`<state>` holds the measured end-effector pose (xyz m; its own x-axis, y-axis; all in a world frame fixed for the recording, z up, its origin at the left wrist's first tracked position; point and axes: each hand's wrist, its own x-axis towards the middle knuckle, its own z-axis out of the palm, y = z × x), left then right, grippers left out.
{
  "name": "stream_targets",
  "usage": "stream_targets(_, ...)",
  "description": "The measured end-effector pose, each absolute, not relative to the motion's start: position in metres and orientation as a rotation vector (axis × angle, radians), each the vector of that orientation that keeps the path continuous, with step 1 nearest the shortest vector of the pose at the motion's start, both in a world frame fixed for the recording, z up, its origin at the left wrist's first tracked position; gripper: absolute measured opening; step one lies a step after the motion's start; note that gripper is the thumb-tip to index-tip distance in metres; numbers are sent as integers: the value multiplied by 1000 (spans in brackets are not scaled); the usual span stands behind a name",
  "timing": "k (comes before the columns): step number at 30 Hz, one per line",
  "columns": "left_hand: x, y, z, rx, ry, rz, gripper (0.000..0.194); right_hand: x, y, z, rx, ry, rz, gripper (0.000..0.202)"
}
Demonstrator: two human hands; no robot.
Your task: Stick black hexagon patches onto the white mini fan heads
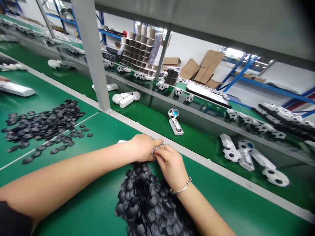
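Two hands meet at a small white piece above black parts

The right hand point(171, 160), a bangle point(181, 188) at its wrist, pinches the white piece point(157, 149) between thumb and fingers. The left hand point(144, 147) is curled against it; its fingertips are hidden, so its grip cannot be told. A white end point(122, 141) shows beside the left wrist. Just below the hands lies a heap of black parts point(147, 200); a flatter spread point(46, 121) lies to the left. Beyond the pale rail point(137, 126), football-patterned devices point(176, 121) lie on a green strip point(197, 139). A grey post point(92, 55) stands in front of the strip. The table point(93, 193) is green. Farther back are cartons point(205, 68), a stacked divider point(139, 49) and blue shelving point(270, 87). At the left edge, another person's fingers point(4, 79) touch a white handle point(18, 88).
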<state>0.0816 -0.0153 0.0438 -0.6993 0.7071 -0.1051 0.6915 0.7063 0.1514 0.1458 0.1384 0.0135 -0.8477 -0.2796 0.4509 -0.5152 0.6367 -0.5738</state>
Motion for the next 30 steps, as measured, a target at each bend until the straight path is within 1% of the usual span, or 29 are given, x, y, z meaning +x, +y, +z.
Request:
stream_targets(2, 82, -15, 43, 1209, 2760, 144, 43, 143, 138, 13, 441, -2602, 1064, 6)
stream_targets(4, 84, -15, 44, 1257, 2761, 124, 44, 142, 138, 14, 246, -2665, 1104, 17)
stream_targets(6, 84, -15, 46, 1290, 2766, 102, 47, 139, 141, 15, 178, -2714, 1116, 26)
stream_targets(9, 72, -20, 49, 1248, 2714, 157, 54, 130, 155, 12, 236, -2745, 990, 27)
stream_targets(13, 17, -26, 46, 956, 2559, 513, 73, 102, 200, -1, 210, -2606, 559, 22)
stream_targets(15, -18, -22, 40, 759, 2685, 785, 78, 87, 225, -12, 159, -2638, 355, 27)
stream_targets(17, -49, -13, 32, 657, 2804, 925, 78, 76, 245, -23, 114, -2747, 289, 34)
stream_targets(20, -79, 0, 20, 580, 2941, 1018, 71, 70, 260, -36, 20, -2804, 260, 46)
stream_targets(22, -89, -3, 14, 546, 3055, 1031, 64, 70, 262, -42, 0, -2781, 252, 47)
stream_targets(24, -96, -17, 9, 484, 3199, 1001, 59, 71, 261, -44, 28, -2754, 251, 38)
stream_targets(27, -104, -48, 3, 259, 3424, 785, 61, 72, 257, -42, 51, -2679, 205, 31)
stream_targets(30, -110, -64, -1, 190, 3484, 628, 54, 78, 246, -35, 112, -2565, 156, 28)
